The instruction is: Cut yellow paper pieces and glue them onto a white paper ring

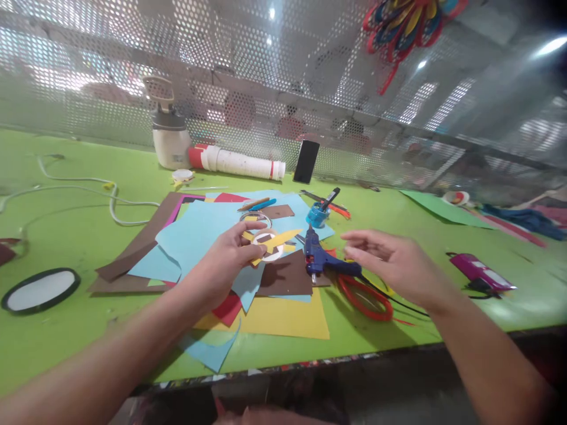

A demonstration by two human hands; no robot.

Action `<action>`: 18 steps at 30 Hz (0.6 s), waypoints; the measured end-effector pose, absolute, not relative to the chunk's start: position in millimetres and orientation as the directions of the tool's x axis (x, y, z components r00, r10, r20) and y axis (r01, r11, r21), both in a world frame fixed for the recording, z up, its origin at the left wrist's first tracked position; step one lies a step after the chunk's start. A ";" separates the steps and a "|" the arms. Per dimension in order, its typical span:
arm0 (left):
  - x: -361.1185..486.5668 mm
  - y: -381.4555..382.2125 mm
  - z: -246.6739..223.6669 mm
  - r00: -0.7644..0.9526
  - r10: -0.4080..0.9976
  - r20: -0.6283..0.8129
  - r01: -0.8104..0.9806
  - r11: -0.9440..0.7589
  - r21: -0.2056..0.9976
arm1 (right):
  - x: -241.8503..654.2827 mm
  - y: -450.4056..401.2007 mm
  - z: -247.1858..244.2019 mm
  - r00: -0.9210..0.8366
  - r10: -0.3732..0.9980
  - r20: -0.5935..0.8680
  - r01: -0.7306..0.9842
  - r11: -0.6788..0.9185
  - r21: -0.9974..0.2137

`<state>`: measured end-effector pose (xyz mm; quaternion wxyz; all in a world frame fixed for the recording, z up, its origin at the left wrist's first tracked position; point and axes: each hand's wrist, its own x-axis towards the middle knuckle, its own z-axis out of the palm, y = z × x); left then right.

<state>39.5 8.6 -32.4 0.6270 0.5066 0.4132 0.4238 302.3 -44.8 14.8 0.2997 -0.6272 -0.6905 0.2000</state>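
My left hand (230,254) is closed on a small round paper craft (273,248), white with yellow strips and brown bits. A pointed yellow paper strip (286,237) lies across it, reaching right. To the right, my right hand (385,254) hovers with fingers loosely extended and nothing visible in them. Nearest to it is a blue glue gun (325,260), its black cord trailing right. Orange-handled scissors (365,298) lie beneath the gun. Under the left hand spread light blue paper (199,224) and brown paper (283,274).
A blue pot (318,215) holds a black-handled tool. Behind stand a white bottle (170,141), a white tube (239,163) and a leaning phone (306,161). An oval black-rimmed piece (42,289) lies left, a magenta device (481,274) right. Yellow paper (283,319) lies near the front edge.
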 end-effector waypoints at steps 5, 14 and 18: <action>40.6 9.2 -29.5 0.251 0.963 -0.096 -0.053 0.112 0.992 | 337.5 -50.4 -5.0 -0.261 0.965 0.014 0.959 0.261 -0.106; 43.8 8.3 -25.6 0.293 0.949 -0.113 -0.079 0.142 0.987 | 341.6 -48.6 -17.5 -0.252 0.967 -0.043 0.968 0.251 -0.019; 45.5 7.8 -26.3 0.299 0.947 -0.117 -0.062 0.142 0.988 | 334.7 -45.5 -16.5 -0.301 0.952 0.061 0.953 0.297 0.066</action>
